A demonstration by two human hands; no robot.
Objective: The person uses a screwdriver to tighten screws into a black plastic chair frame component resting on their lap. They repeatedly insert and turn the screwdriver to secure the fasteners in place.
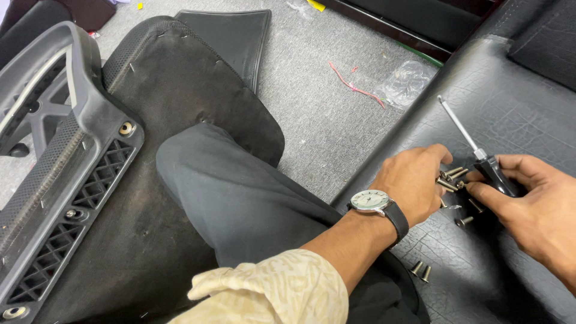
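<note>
Head view of a person seated on a grey carpet [324,120], one knee [204,174] raised between the two work areas. The left hand [414,183], wearing a wristwatch [370,201] with a pale dial and dark strap, rests on a cracked black leather cushion [510,108] with its fingers curled around a small bunch of metal screws [451,177], whose shafts poke out past the fingertips. Just beside it, the right hand [534,201] is closed on the black handle of a screwdriver [480,159]; the thin metal shaft points up and away from both hands. More loose screws [465,220] lie on the cushion directly below the gap between the hands, and two further screws [421,270] lie nearer the left forearm. The cream patterned sleeve [282,288] covers that forearm. Well away from the hands, beyond the knee, lies a grey plastic chair frame [72,156] on an upturned black seat base [180,84], with metal fittings visible in the frame's corners.
</note>
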